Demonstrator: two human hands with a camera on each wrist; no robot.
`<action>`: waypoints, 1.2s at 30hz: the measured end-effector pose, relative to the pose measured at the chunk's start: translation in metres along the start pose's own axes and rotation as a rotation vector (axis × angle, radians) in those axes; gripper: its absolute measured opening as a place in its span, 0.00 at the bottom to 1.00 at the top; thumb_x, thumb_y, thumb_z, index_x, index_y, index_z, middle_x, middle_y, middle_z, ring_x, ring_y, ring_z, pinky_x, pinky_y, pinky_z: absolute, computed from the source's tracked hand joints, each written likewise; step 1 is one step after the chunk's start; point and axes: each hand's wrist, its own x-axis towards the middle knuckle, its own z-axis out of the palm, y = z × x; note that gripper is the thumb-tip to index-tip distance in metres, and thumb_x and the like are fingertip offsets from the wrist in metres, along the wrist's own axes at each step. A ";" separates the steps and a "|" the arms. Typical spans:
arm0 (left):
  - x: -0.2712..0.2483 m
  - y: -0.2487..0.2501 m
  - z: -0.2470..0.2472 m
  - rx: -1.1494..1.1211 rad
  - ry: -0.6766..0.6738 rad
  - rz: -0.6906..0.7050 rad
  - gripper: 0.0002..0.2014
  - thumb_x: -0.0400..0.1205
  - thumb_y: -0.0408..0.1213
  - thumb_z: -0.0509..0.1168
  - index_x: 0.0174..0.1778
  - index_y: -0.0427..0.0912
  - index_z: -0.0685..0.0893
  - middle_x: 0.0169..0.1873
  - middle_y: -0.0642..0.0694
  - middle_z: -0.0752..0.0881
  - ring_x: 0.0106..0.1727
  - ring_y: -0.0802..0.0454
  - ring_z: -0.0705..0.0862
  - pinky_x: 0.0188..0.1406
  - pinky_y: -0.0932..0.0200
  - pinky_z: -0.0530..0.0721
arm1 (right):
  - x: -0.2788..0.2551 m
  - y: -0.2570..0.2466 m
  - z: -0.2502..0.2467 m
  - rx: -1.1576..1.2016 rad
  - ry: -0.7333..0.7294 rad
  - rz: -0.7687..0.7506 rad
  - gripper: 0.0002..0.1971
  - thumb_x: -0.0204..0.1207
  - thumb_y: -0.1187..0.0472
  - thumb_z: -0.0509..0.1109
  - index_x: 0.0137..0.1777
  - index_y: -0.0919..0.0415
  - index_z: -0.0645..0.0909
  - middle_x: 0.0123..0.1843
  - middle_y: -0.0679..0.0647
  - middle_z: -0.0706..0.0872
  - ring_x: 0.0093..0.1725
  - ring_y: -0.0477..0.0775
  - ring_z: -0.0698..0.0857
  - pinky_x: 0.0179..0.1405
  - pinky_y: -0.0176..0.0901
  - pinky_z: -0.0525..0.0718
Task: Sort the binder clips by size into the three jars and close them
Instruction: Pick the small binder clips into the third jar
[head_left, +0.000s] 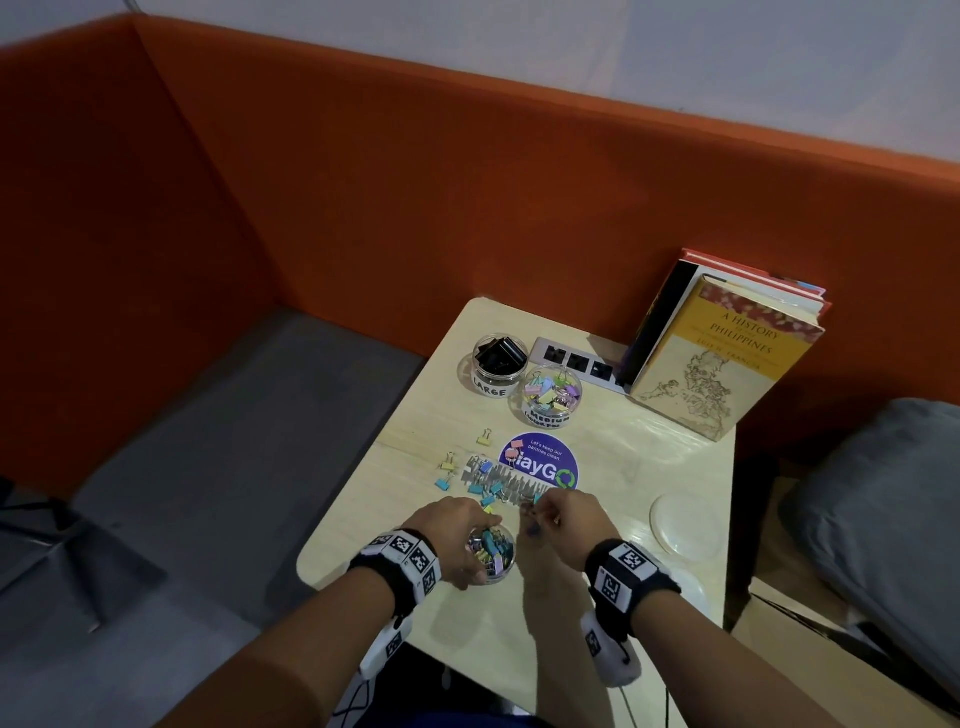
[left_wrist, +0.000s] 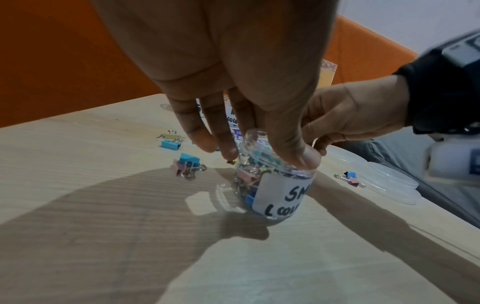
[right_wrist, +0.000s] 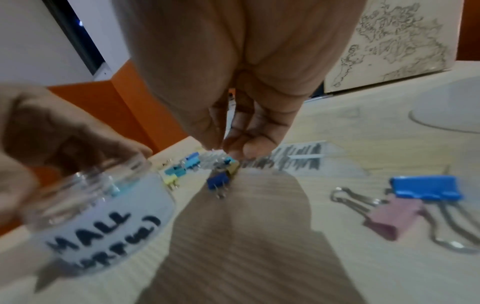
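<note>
My left hand (left_wrist: 262, 153) grips the rim of the small jar (left_wrist: 275, 193), thumb on the near side and fingers on the far side; the jar stands on the table, open and partly filled with small coloured clips. Just right of it, my right hand (right_wrist: 224, 148) pinches a small bunch of clips (right_wrist: 221, 176) a little above the table. In the head view the left hand (head_left: 467, 525) and right hand (head_left: 540, 514) sit near the front edge. Loose small clips (head_left: 467, 480) lie beyond them. The LARGE jar (head_left: 493, 364) and MEDIUM jar (head_left: 550, 400) stand open farther back.
Clear lids (head_left: 685, 525) lie at the right of the table (head_left: 623, 457). A blue and a pink clip (right_wrist: 415, 197) lie joined near them. A round purple sticker (head_left: 540, 460), a power strip (head_left: 576, 361) and leaning books (head_left: 727, 353) occupy the back; an orange partition surrounds the table.
</note>
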 end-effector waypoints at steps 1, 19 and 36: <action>0.000 0.000 0.000 0.003 -0.002 0.000 0.44 0.67 0.45 0.84 0.80 0.52 0.74 0.70 0.49 0.81 0.70 0.45 0.80 0.69 0.49 0.81 | 0.000 0.003 0.002 -0.019 -0.012 0.004 0.08 0.76 0.61 0.67 0.51 0.51 0.86 0.52 0.53 0.85 0.49 0.54 0.83 0.47 0.43 0.83; 0.001 -0.001 0.000 0.001 -0.017 -0.006 0.45 0.67 0.46 0.84 0.80 0.54 0.73 0.72 0.49 0.78 0.71 0.45 0.78 0.70 0.49 0.80 | -0.003 0.012 0.035 -0.243 -0.052 -0.102 0.14 0.82 0.60 0.62 0.63 0.58 0.84 0.62 0.56 0.78 0.56 0.59 0.83 0.55 0.42 0.79; -0.001 0.002 -0.002 0.002 0.004 -0.019 0.31 0.64 0.44 0.85 0.64 0.52 0.86 0.58 0.50 0.86 0.57 0.46 0.86 0.57 0.50 0.86 | -0.012 -0.031 -0.007 0.354 -0.176 -0.111 0.04 0.72 0.62 0.77 0.41 0.54 0.84 0.39 0.45 0.89 0.35 0.37 0.84 0.36 0.30 0.79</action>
